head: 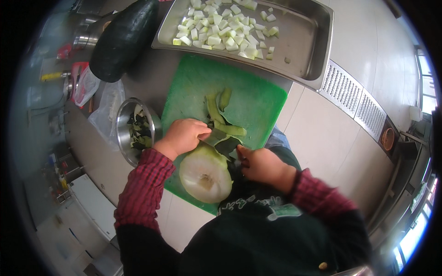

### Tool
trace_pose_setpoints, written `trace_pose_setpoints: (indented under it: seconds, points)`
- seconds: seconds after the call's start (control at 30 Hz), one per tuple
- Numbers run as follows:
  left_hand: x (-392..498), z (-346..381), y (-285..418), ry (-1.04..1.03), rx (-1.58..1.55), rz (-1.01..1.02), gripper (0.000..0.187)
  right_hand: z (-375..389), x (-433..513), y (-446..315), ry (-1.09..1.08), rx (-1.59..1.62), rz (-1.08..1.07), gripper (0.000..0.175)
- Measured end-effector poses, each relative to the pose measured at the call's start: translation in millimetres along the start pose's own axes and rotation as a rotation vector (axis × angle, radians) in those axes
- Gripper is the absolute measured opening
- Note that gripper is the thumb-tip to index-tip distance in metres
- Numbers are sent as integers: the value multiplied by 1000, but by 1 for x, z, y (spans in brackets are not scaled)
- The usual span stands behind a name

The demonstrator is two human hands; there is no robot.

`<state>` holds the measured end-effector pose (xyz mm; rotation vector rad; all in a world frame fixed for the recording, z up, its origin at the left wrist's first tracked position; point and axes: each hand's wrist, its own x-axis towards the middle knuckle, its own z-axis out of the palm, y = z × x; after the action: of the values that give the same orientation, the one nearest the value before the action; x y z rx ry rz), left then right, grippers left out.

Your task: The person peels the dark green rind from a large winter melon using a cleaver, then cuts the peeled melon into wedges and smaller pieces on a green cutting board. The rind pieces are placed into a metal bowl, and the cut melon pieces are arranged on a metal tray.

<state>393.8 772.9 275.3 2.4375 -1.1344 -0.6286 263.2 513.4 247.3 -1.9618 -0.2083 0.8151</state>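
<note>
A cut winter melon piece [206, 176] rests on the near end of a green cutting board [241, 86], its pale, hollow-centred face showing. My left hand [183, 136] is curled at the melon's far edge, its thumb against what looks like a greyish knife blade [214, 135]. My right hand [264, 167] is on the melon's right, fingers bent beside a dark green flap of peel [228, 145]. Whether it grips the peel or a knife handle is hidden. Several peel strips [229, 129] lie just beyond the melon.
A steel tray [297, 41] of pale melon cubes [224, 31] stands beyond the board. A whole dark green winter melon [124, 41] lies at the far left. Left of the board is a steel bowl [157, 120] with peel scraps, beside a clear plastic bag [108, 110].
</note>
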Motion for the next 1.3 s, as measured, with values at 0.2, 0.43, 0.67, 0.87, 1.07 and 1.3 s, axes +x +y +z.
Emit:
trace_pose_setpoints:
  seconds: [0.2, 0.43, 0.67, 0.87, 1.07, 1.3]
  points:
    - [21, -13, 46, -183, -396, -10, 36, -24, 13, 5, -35, 84, -57, 15]
    - [67, 6, 15, -81, -558, -431, 25, -55, 21, 2, -221, 224, 227, 25]
    - [66, -16, -14, 285, -38, -617, 54, -32, 13, 10, -22, 104, -94, 28]
    - [-66, -3, 22, 736, -279, -499, 69, -10, -15, 14, 64, 160, 31, 62]
    - [-143, 112, 78, 792, -1414, -857, 67, 30, -15, 26, 69, 213, -81, 101]
    - [-141, 151, 105, 1169, -1821, -611, 56, 31, 13, 35, 38, 169, -181, 106]
